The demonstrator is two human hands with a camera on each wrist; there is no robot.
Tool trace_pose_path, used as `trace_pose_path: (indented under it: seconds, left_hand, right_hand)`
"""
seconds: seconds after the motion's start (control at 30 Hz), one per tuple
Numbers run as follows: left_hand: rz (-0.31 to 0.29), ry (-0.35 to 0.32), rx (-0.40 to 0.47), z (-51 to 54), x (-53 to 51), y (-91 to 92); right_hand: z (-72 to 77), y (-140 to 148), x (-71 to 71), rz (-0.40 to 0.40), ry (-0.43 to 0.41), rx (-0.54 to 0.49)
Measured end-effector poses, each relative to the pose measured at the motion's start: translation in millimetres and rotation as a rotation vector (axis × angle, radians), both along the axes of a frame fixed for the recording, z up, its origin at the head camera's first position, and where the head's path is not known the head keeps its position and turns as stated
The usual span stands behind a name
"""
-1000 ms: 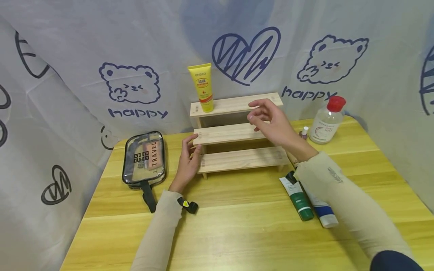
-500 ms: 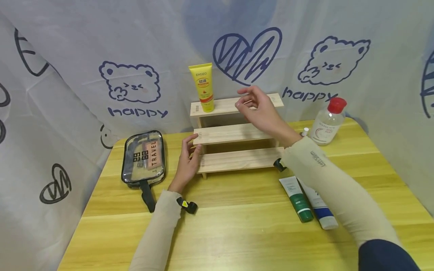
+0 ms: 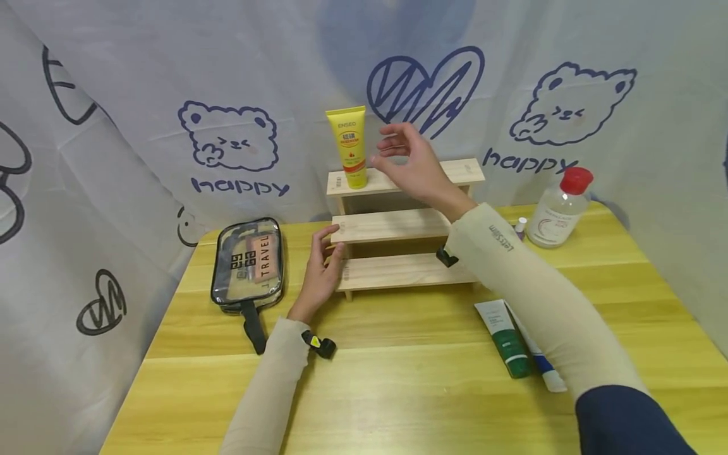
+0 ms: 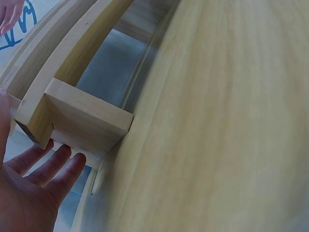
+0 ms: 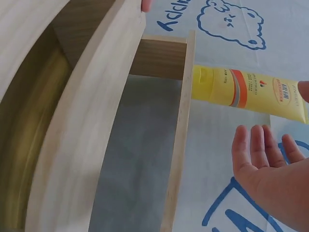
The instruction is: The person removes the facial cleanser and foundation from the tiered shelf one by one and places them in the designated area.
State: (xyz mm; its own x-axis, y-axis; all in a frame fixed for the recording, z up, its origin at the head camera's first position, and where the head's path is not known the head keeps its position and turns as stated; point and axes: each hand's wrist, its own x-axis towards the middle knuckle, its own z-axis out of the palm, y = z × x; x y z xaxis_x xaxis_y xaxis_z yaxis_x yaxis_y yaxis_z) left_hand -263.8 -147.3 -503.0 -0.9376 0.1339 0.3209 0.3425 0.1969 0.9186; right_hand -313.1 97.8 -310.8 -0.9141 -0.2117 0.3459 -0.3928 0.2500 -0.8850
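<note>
A yellow squeeze tube [image 3: 349, 144] stands upright on its cap at the left end of the top step of a three-step wooden shelf [image 3: 392, 225]. Just right of the tube, my right hand [image 3: 418, 165] is raised with nothing in it. In the right wrist view its spread fingers [image 5: 257, 147] are apart from the tube [image 5: 251, 92]. My left hand [image 3: 320, 278] rests at the shelf's left side. The left wrist view shows its extended fingertips [image 4: 72, 169] at the wooden end piece [image 4: 87, 113], not wrapped round it.
A clear travel pouch [image 3: 248, 262] with a black strap lies left. Right of the shelf stand a red-capped bottle [image 3: 557, 212] and a small white-capped bottle [image 3: 520, 226]. A green-and-white tube [image 3: 505, 341] and a blue-and-white tube [image 3: 546, 366] lie in front, partly beneath my right arm.
My right hand has moved up and left from above the middle step to beside the yellow tube. The left hand has stayed at the shelf's side. The head view has shifted slightly.
</note>
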Motion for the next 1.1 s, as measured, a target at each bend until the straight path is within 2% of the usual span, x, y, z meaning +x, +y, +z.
trace_pose_path:
  seconds: [0.33, 0.53, 0.8, 0.97, 1.1]
  left_hand:
    - [0.014, -0.004, -0.029, 1.4, 2.2, 0.6]
    - [0.018, -0.001, -0.033, 0.6, 1.5, 1.1]
    - [0.011, -0.016, -0.033, 1.1, 1.7, 1.4]
    - [0.009, -0.02, -0.03, 2.3, 1.9, 1.3]
    - [0.01, -0.014, -0.021, 3.7, 1.9, 1.0]
  right_hand:
    - [-4.5, -22.0, -22.7, 0.018, -0.11, -0.15]
    - [-8.3, -29.5, -34.2, 0.054, -0.132, -0.204]
    - [-14.0, -35.8, -40.6, 0.061, -0.134, -0.182]
    - [-16.0, -38.5, -43.8, 0.09, -0.156, -0.148]
    - [-15.5, -42.0, -45.2, 0.108, -0.142, -0.145]
